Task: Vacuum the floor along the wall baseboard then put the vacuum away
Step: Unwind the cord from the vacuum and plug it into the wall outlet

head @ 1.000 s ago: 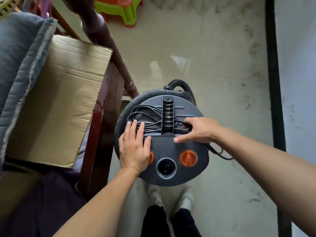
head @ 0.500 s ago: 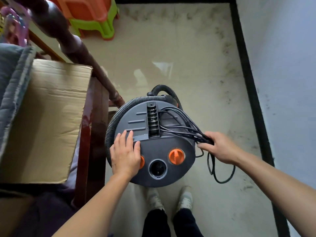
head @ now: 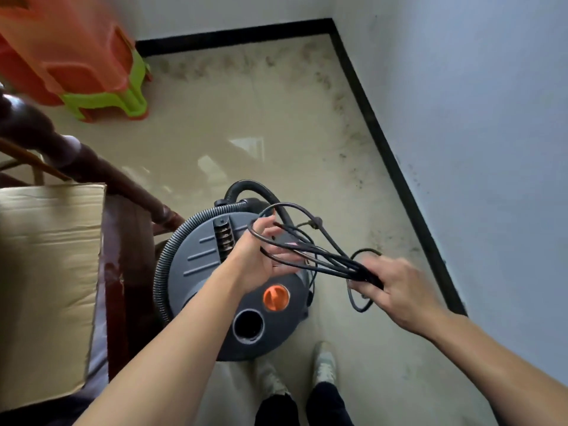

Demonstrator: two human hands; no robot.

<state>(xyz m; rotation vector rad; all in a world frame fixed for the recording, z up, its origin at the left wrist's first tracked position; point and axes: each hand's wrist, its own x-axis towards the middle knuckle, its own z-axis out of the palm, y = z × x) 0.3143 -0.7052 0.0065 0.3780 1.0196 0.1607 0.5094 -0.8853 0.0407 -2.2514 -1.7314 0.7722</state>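
Note:
A grey canister vacuum [head: 203, 278] with an orange knob [head: 276, 297] stands on the floor in front of my feet. Its ribbed grey hose [head: 172, 250] is wound round the body. A bundle of black power cord loops [head: 307, 256] hangs above the vacuum's lid. My right hand [head: 396, 290] grips one end of the bundle to the right of the vacuum. My left hand [head: 261, 259] is over the lid, palm up, fingers spread inside the loops at the other end. The black baseboard [head: 399, 179] runs along the right wall and the far wall.
A dark wooden bed frame with a post [head: 92, 167] and a cardboard sheet [head: 46, 287] close in the left side. Stacked orange and green plastic stools [head: 101, 87] stand in the far left corner. Dusty specks lie on the beige floor [head: 338, 96] along the baseboard.
My right hand has pulled the cord bundle off the vacuum's lid and out to the right. My left hand left the lid and went up into the cord loops.

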